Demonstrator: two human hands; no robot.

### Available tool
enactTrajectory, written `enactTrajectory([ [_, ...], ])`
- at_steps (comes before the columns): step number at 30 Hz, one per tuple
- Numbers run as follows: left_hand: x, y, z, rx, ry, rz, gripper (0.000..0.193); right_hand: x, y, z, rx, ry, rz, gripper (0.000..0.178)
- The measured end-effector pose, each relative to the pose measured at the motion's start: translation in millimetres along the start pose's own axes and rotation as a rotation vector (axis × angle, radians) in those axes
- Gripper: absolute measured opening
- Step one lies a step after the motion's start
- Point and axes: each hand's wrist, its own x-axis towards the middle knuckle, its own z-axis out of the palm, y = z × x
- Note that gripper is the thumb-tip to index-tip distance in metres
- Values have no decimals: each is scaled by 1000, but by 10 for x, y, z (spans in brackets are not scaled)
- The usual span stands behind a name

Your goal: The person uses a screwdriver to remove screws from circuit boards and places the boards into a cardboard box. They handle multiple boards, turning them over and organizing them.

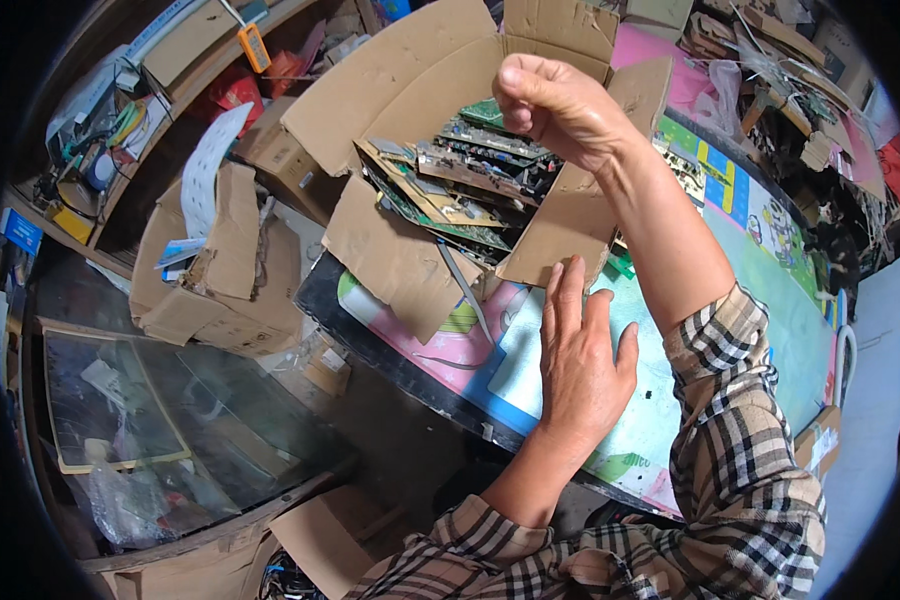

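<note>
- The right hand makes a narrow grip: its fingers are curled and the thumb is close to them. I cannot tell if something small is inside.
- This hand is above the box, and its forearm passes over the table.
- The left hand is wide, with its fingers stretched forward and the thumb apart from them.
- Its fingertips overlap the lower edge of the near flap; I cannot tell if they touch it. The palm is over the table.
- The boards are inside the box, packed closely. Some are tilted, and at the left side their edges lean on the wall of the box.
- The box is open, its flaps spread outward, and it stands on the far left part of the table.
- A grey strip hangs down at the near side of the box.
- More boards, green and pale, are on the table just to the right of the box, partly behind the right forearm.
- To the left of the table there is a carton with a white sheet standing in it.
- An orange meter is at the shelf on the upper left.
</note>
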Motion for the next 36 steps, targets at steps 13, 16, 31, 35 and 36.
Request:
enactTrajectory([
  [13, -6, -3, 3, 10, 30, 12, 35, -394, -22, 30, 508, -232, -207, 30],
  [16, -4, 31, 36, -3, 21, 6, 36, -540, -22, -47, 621, -411, -311, 50],
  [31, -10, 61, -3, 26, -16, -5, 36, -757, -21, -59, 788, -594, -495, 49],
  [35, -1, 37, -10, 29, 20, 6, 33, -805, 51, -100, 846, -555, -521, 44],
  [36, -21, 40, 4, 0, 56, 9, 31, -903, 51, -45, 877, -518, -510, 51],
])
